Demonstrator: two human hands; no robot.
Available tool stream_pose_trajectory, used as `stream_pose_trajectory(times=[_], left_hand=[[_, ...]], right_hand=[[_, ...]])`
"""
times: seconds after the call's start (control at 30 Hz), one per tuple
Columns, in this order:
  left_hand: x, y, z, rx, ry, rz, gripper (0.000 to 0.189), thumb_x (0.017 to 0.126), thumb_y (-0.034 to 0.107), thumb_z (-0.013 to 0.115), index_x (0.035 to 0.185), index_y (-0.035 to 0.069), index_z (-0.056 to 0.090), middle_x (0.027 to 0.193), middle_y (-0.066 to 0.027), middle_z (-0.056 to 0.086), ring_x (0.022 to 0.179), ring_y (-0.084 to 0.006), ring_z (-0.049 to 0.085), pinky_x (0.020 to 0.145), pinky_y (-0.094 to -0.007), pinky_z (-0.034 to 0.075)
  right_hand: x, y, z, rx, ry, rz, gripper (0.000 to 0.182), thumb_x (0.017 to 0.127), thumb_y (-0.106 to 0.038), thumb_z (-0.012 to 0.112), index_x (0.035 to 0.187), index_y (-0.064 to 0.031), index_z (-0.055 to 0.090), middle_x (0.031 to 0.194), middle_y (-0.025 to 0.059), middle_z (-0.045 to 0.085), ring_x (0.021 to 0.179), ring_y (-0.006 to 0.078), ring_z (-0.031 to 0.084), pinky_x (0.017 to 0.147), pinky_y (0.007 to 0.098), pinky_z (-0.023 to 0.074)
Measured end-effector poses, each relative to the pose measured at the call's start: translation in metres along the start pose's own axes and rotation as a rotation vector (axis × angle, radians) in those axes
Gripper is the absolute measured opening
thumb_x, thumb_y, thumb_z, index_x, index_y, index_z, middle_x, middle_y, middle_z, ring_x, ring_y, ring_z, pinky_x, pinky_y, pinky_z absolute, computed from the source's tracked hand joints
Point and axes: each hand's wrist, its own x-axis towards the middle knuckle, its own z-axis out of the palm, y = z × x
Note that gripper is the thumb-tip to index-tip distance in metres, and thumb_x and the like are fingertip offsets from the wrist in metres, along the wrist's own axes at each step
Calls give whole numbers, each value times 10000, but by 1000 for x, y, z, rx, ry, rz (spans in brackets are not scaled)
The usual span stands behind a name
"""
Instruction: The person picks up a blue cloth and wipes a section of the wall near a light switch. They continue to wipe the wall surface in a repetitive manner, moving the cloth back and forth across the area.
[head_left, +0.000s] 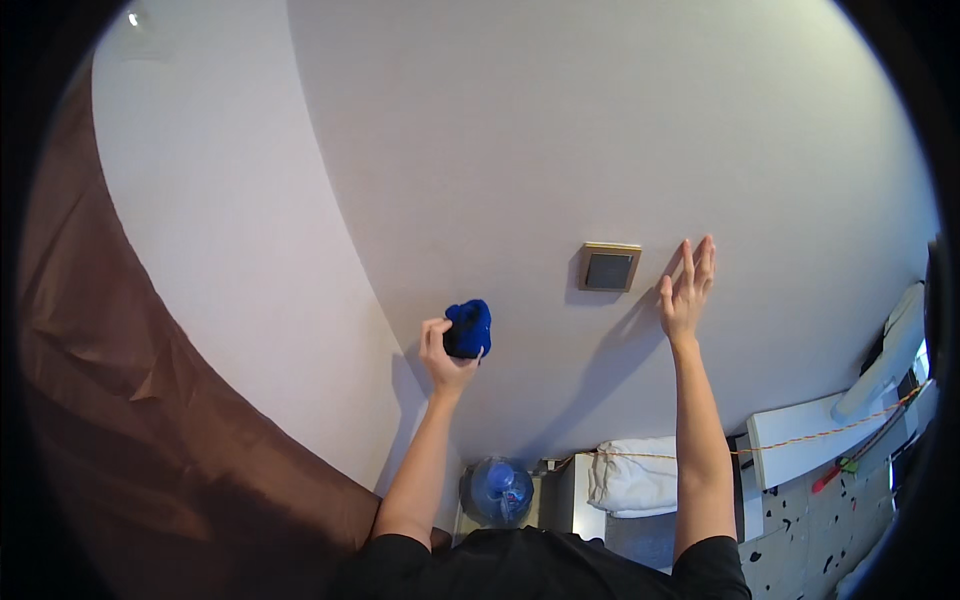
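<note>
Crumpled blue cloth (471, 330) with dark patches is gripped in my left hand (446, 360), held up by the pale wall (480, 172) near its corner. Whether the cloth presses on the wall is hard to tell. My right hand (686, 296) is raised flat with spread fingers, and its fingertips appear to rest on the wall. Nothing is held in it. Between my hands, nearer the right one, a square wall switch (609, 271) with a dark centre and a gold-brown frame is mounted on the wall.
Brown fabric (150, 390) hangs along the left. Below me stand a large blue water bottle (501, 491) and a folded white cloth (634, 476) on a cabinet. A red-and-yellow cord (817, 441) stretches past a white shelf (810, 435) at the right.
</note>
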Motion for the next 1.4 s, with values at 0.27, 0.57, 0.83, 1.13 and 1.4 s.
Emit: stream_pose_trajectory(times=[0.27,0.57,0.83,1.13,1.4], left_hand=[[245,73,22,-6,179,329,540,613,239,886,1051,70,619,991,-125,620,960,-343,601,818,-431,505],[77,77,53,50,-768,401,426,522,66,810,908,161,657,926,-31,617,833,-263,666,667,-368,562],[192,62,25,-1,-90,350,347,680,160,800,957,66,613,940,-117,602,867,-291,608,751,-376,510],[145,77,53,-22,-386,481,324,609,98,771,884,88,600,878,-102,595,823,-287,620,725,-357,510],[132,68,47,-116,-366,309,386,589,82,792,934,87,620,940,-114,606,871,-320,631,753,-371,526]], right_hand=[[1,2,-12,-55,-28,1,612,991,-326,509,1565,-161,375,1670,158,195,1540,353,175,1235,503,174],[-3,-3,-6,-29,-40,45,643,947,-267,551,1563,-195,382,1677,127,196,1543,333,174,1236,501,164],[-5,3,-5,-38,-23,70,695,900,-245,583,1565,-240,382,1680,97,196,1550,305,164,1236,511,143],[-8,12,-1,-56,-2,70,683,900,-255,585,1556,-243,396,1675,94,208,1549,290,161,1235,503,140],[-8,14,2,-124,-29,27,732,900,-454,620,1563,-247,390,1678,109,191,1556,292,129,1247,493,80]])
